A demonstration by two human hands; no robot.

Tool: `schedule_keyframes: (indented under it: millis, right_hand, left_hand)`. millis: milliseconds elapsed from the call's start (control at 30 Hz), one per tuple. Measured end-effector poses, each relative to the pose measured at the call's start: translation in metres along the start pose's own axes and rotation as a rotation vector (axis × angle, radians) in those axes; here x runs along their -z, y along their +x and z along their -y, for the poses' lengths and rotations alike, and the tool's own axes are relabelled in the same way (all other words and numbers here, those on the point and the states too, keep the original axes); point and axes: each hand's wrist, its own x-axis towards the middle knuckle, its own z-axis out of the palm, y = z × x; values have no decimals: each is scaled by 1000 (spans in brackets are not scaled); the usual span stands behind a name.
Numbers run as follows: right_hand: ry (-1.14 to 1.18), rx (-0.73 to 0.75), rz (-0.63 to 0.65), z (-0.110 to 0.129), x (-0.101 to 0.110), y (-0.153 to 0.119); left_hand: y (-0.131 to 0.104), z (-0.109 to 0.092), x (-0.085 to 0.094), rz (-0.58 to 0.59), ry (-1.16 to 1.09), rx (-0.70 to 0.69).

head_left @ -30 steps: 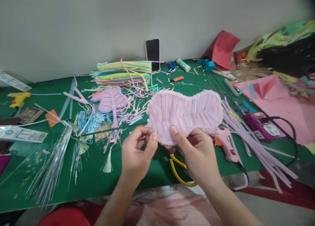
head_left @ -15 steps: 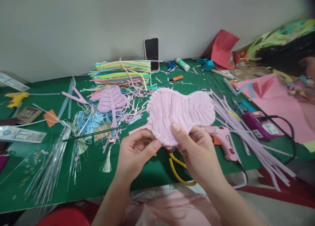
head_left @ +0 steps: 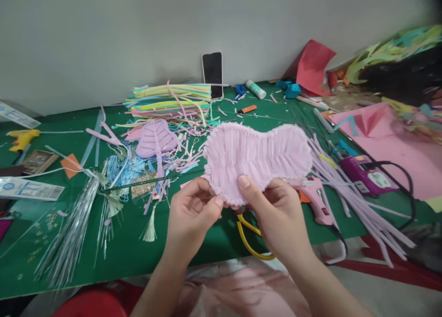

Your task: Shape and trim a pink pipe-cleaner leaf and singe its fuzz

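Observation:
A pale pink-lilac piece of pipe cleaners (head_left: 258,153), two-lobed with upright ribs and a fluffy rim, is held up over the green table. My right hand (head_left: 276,211) grips its lower edge, thumb on the front face and fingers behind. At the lower left rim, my left hand (head_left: 195,213) is closed with thumb and forefinger together on the edge; its other fingers curl behind. Below the piece, yellow-handled pliers (head_left: 250,243) are partly hidden by my right hand. A pink glue gun (head_left: 317,199) lies just right of my right hand.
A lilac leaf-shaped piece (head_left: 157,140) and bundled coloured pipe cleaners (head_left: 169,103) lie behind, near an upright phone (head_left: 212,73). Lilac stems (head_left: 359,211) and a purple box with a cable (head_left: 368,176) are right. Silver stems (head_left: 71,232) and a yellow glue gun (head_left: 22,140) lie left.
The pink-lilac piece has turned flatter towards me, so its right lobe shows wider and reaches further right. Both hands keep nearly the same place and hold.

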Motion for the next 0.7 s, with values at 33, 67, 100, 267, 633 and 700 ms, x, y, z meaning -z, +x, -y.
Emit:
schedule_keyframes:
  millis: [33, 67, 100, 267, 633, 700]
  right_hand:
    - [-38, 8, -6, 0, 0, 0]
    - [-76, 17, -12, -1, 1, -1]
    - [-108, 26, -21, -1, 1, -1]
    - [-158, 67, -102, 1, 0, -1]
    - [-112, 67, -116, -1, -1, -1]
    - [-110, 44, -112, -3, -1, -2]
  left_hand:
    - [0, 1, 0, -8, 4, -1]
    - [0, 2, 0, -19, 8, -4]
    - [0, 3, -1, -32, 15, -5]
    - [0, 3, -1, -52, 21, -7]
    - [-2, -1, 1, 10, 50, -45]
    - [-2, -1, -1, -12, 81, -42]
